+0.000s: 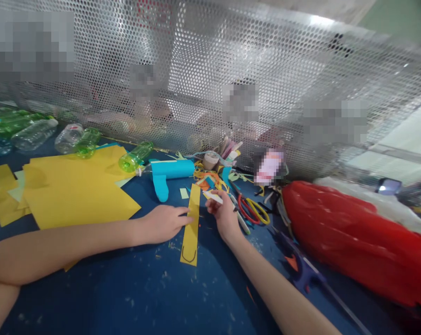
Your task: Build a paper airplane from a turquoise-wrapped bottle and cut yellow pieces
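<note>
Nearest the viewer, both forearms are reaching across the blue counter (161, 293). The left hand (163, 223) is lying palm down, its fingers stretched out flat and pressing on the edge of a long yellow strip (191, 237). The strip is lying on the counter between the two hands. The right hand (224, 214) is pinching a small white slip (213, 197) in closed fingers just above the strip's far end. By appearance, the slip is being matched to the strip, a step calling for a flat, steady strip. Beyond are lying scissors (254, 210), a blue tube (172, 169), yellow sheets (74, 190), green bottles (135, 157) and, rightward, a red bag (353, 242), with a perforated metal screen (231, 70) standing behind.
</note>
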A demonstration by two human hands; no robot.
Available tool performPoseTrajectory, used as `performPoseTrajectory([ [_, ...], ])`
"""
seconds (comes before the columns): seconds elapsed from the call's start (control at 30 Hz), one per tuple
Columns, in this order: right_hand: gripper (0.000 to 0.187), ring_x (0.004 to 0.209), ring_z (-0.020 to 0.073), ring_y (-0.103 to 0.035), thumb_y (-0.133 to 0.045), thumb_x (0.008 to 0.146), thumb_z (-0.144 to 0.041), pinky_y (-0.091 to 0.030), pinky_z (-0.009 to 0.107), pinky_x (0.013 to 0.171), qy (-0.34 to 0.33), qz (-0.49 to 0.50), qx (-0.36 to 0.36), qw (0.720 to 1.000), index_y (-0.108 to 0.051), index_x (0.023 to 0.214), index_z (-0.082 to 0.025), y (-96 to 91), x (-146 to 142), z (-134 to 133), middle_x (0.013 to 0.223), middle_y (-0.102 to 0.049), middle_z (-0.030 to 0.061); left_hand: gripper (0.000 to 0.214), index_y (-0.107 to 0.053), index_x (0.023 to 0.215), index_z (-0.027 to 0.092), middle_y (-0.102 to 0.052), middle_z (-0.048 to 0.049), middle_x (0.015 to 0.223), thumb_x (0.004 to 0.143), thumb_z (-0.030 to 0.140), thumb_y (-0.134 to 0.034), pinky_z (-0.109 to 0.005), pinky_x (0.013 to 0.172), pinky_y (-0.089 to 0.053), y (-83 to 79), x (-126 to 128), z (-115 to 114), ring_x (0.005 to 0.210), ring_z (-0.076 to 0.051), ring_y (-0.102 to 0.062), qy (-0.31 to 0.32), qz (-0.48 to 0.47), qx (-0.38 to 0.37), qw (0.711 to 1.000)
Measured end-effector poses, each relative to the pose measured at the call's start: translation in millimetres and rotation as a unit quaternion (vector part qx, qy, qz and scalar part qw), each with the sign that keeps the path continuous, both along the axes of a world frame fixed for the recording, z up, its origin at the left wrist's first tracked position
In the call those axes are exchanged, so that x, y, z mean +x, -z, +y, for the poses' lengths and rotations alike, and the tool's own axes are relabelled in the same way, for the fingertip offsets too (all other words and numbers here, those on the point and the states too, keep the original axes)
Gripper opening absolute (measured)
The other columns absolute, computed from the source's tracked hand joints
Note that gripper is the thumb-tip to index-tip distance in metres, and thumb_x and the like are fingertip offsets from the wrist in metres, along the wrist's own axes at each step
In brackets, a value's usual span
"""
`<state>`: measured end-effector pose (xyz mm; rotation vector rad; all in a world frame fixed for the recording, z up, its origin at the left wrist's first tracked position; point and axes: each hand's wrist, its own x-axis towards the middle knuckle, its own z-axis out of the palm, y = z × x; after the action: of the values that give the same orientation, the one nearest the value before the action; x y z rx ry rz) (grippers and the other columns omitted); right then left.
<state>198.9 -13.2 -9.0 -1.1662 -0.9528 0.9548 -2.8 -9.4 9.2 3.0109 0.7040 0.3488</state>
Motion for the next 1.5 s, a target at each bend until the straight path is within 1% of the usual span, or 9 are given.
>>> performPoseTrajectory([
  [0.07, 0.021, 0.044, 0.0135, -0.046, -0.045, 0.079, -0.043, -0.036, 0.026, 0.045, -0.022, -0.012, 0.008, 1.000, -0.050, 0.087, -0.025, -0.9, 0, -3, 0.053, -0.056, -0.0042, 0.037, -0.055, 0.119, 0.022, -0.053, -0.0098, 0.128, 0.086, 0.017, -0.039, -0.033, 0.072, -0.050, 1.7, -1, -3, 0.090, -0.021, -0.063, 0.005, 0.011, 0.006, 1.000],
  [0.13, 0.014, 0.044, 0.0120, -0.042, -0.052, 0.076, -0.038, -0.032, 0.024, 0.044, -0.030, -0.038, 0.021, 0.999, -0.050, 0.076, -0.024, -1.6, 0, -6, 0.050, -0.051, -0.0057, 0.035, -0.057, 0.117, 0.023, -0.052, -0.0095, 0.129, 0.086, 0.021, -0.040, -0.033, 0.071, -0.050, 2.7, 0, -5, 0.087, -0.022, -0.064, 0.002, 0.013, 0.011, 1.000],
  [0.2, 0.023, 0.043, 0.0104, -0.036, -0.056, 0.075, -0.038, -0.027, 0.024, 0.042, -0.016, -0.071, 0.023, 0.997, -0.047, 0.061, -0.023, -2.2, -1, -9, 0.046, -0.041, -0.0063, 0.033, -0.058, 0.115, 0.023, -0.052, -0.0107, 0.129, 0.088, 0.024, -0.039, -0.034, 0.070, -0.050, 2.8, 1, -7, 0.084, -0.022, -0.064, -0.010, 0.005, 0.013, 1.000],
  [0.27, 0.032, 0.041, 0.0100, -0.031, -0.055, 0.077, -0.043, -0.023, 0.025, 0.041, 0.004, -0.100, 0.017, 0.995, -0.044, 0.055, -0.023, -2.9, -2, -12, 0.045, -0.035, -0.0062, 0.033, -0.058, 0.113, 0.022, -0.052, -0.0125, 0.128, 0.090, 0.030, -0.036, -0.035, 0.070, -0.050, 2.4, 4, -10, 0.081, -0.021, -0.064, -0.022, -0.006, 0.013, 1.000],
  [0.4, 0.028, 0.041, 0.0107, -0.033, -0.057, 0.076, -0.044, -0.025, 0.025, 0.042, 0.002, -0.147, 0.020, 0.989, -0.042, 0.063, -0.024, -3.4, -3, -12, 0.044, -0.037, -0.0080, 0.041, -0.053, 0.122, 0.025, -0.049, -0.0162, 0.129, 0.092, 0.041, -0.030, -0.037, 0.068, -0.049, 1.2, 6, -14, 0.079, -0.023, -0.064, -0.029, 0.001, 0.011, 1.000],
  [0.53, 0.033, 0.039, 0.0092, -0.030, -0.062, 0.072, -0.036, -0.023, 0.025, 0.041, -0.002, -0.157, 0.027, 0.987, -0.035, 0.057, -0.024, -0.8, -1, -11, 0.040, -0.037, -0.0094, 0.046, -0.048, 0.128, 0.028, -0.043, -0.0187, 0.134, 0.092, 0.045, -0.024, -0.040, 0.069, -0.048, 0.2, 6, -16, 0.081, -0.025, -0.063, -0.038, 0.018, 0.008, 0.999],
  [0.73, 0.029, 0.035, 0.0093, -0.029, -0.060, 0.073, -0.032, -0.022, 0.025, 0.040, -0.030, -0.166, 0.019, 0.985, -0.036, 0.059, -0.024, 0.6, 0, -11, 0.037, -0.038, -0.0102, 0.043, -0.051, 0.124, 0.032, -0.043, -0.0141, 0.136, 0.092, 0.045, -0.025, -0.040, 0.069, -0.048, 0.6, 6, -16, 0.081, -0.023, -0.063, -0.046, 0.025, -0.005, 0.999],
  [0.97, 0.030, 0.037, 0.0095, -0.033, -0.061, 0.074, -0.033, -0.025, 0.024, 0.042, -0.039, -0.191, 0.016, 0.981, -0.037, 0.058, -0.024, -0.3, -3, -10, 0.038, -0.041, -0.0092, 0.046, -0.051, 0.125, 0.030, -0.042, -0.0175, 0.135, 0.092, 0.046, -0.022, -0.037, 0.065, -0.047, 1.0, 6, -16, 0.078, -0.024, -0.063, -0.043, 0.026, -0.001, 0.999],
  [1.5, 0.029, 0.037, 0.0100, -0.033, -0.060, 0.075, -0.031, -0.026, 0.025, 0.043, -0.035, -0.202, 0.009, 0.979, -0.038, 0.058, -0.024, 0.7, -2, -10, 0.038, -0.041, -0.0091, 0.044, -0.050, 0.125, 0.032, -0.041, -0.0159, 0.137, 0.093, 0.045, -0.023, -0.036, 0.065, -0.047, 0.2, 7, -15, 0.077, -0.023, -0.063, -0.044, 0.043, 0.014, 0.998],
])
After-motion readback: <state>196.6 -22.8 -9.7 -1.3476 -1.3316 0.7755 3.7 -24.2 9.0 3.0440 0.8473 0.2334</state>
